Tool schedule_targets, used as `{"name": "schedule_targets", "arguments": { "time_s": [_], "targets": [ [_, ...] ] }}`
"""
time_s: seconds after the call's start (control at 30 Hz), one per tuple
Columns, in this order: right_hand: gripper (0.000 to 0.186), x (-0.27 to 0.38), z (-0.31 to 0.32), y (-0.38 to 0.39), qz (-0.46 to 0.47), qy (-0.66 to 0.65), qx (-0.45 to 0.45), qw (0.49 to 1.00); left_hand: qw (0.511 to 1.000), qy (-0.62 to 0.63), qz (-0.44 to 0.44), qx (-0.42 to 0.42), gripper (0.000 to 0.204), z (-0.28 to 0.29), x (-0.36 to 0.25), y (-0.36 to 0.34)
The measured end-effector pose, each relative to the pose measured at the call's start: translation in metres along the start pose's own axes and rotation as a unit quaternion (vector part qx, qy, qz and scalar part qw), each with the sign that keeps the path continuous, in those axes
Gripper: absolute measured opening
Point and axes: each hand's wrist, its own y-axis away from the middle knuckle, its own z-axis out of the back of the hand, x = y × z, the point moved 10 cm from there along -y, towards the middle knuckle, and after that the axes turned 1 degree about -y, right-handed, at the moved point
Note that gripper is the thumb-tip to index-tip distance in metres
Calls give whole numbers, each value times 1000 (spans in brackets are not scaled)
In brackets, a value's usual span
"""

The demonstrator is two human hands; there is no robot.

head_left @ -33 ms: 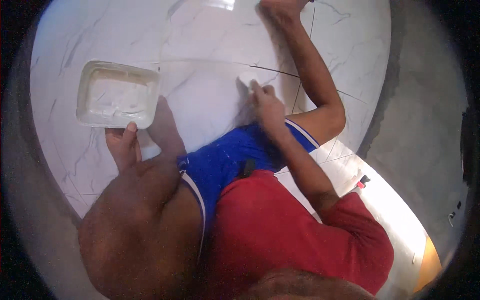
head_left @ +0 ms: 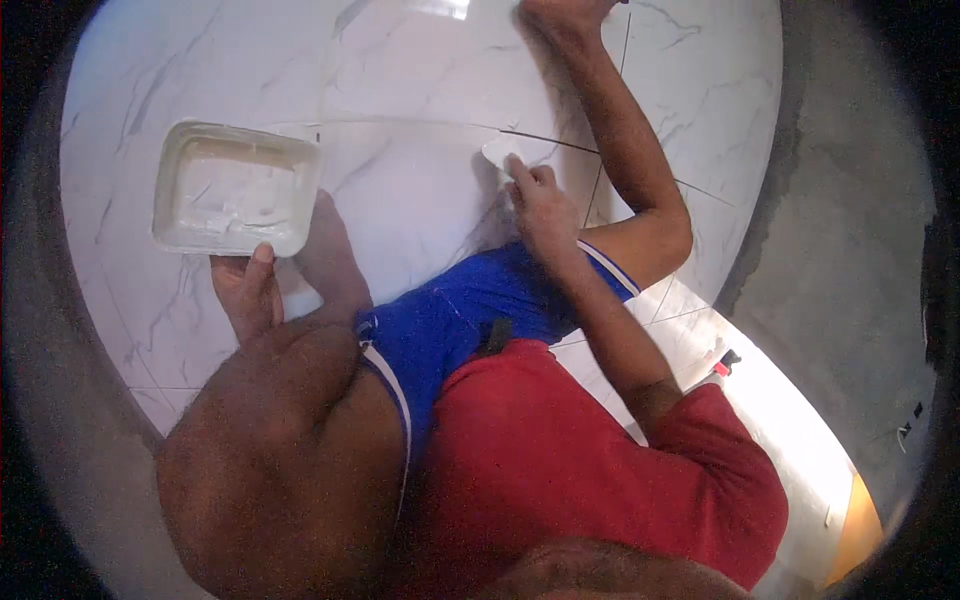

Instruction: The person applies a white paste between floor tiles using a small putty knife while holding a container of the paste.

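Head view is looking down over a person who is sitting low on the marbled white tile floor (head_left: pixel 400 60), knees bent and legs apart, seemingly so that both hands are having a bare patch to themselves. Out to the left, the left hand (head_left: pixel 250 297) is holding a pale rectangular tray (head_left: pixel 166 190) by its near edge. The thumb is pressing over the rim and the fingers are curling underneath, closed around that edge; I cannot tell how far they are reaching, or whether the tray is resting on anything. White paste (head_left: pixel 225 195) is coating its inside, and the open top is facing up, probably so that nothing is spilling and the other hand is able to reach in.

Right of the tray, well apart from it, the right hand (head_left: pixel 545 210) is pinching a flat white piece (head_left: pixel 497 153). Its fingers are bunching closely at one end, with the index finger lying forward, I suppose for pressure and control, leaving the broad edge free. That edge is sitting just beside a dark tile joint (head_left: pixel 548 142). The right leg (head_left: pixel 635 140) is bending around this spot, apparently leaving the tile there uncovered.
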Motion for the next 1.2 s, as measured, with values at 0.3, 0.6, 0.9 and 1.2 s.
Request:
{"name": "schedule_targets", "arguments": {
  "time_s": [0.3, 0.6, 0.9, 1.2],
  "targets": [
    [40, 88, 33, -41, 342, 233, 32, 910, 999, -26, -19, -16, 78, -10, -17, 4],
    [39, -21, 69, -62, 245, 248, 76, 934, 999, -29, -19, -31, 76, 10, -6, 9],
    [32, -24, 51, -61, -20, -6, -9, 1000, 999, -22, -9, -27, 78, 6, -7, 5],
    [30, 32, 25, -34, -68, -2, 56, 996, 999, 17, 19, -37, 74, 2, -7, 10]
  ]
}}
